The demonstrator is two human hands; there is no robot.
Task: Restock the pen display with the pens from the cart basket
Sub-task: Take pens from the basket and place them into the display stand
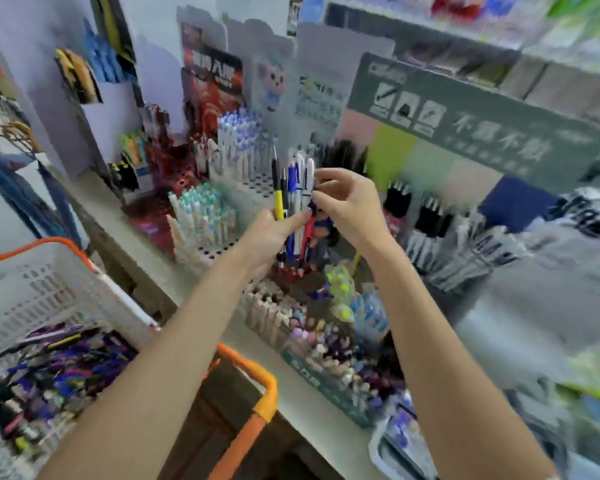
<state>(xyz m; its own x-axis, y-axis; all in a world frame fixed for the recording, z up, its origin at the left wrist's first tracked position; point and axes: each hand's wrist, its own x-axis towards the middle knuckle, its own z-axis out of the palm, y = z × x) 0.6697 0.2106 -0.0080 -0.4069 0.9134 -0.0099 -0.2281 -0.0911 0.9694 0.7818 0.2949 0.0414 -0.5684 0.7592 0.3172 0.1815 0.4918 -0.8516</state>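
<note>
My left hand (274, 233) grips an upright bundle of pens (293, 192), with yellow, blue, white and red barrels, held above the pen display (222, 216). My right hand (347, 206) pinches a white pen at the right side of the bundle with fingertips and thumb. The display's perforated white racks hold rows of pens standing upright. The cart basket (66, 282), white with orange trim, is at the lower left and holds several loose pens (56, 368) in a dark heap.
A rack of pastel pens (302, 327) stands near the counter's front edge (312, 410). Black pens (426, 213) and grey packs (482, 251) fill the right. Sign boards (465, 112) rise behind. An orange cart handle (257, 403) runs below my arms.
</note>
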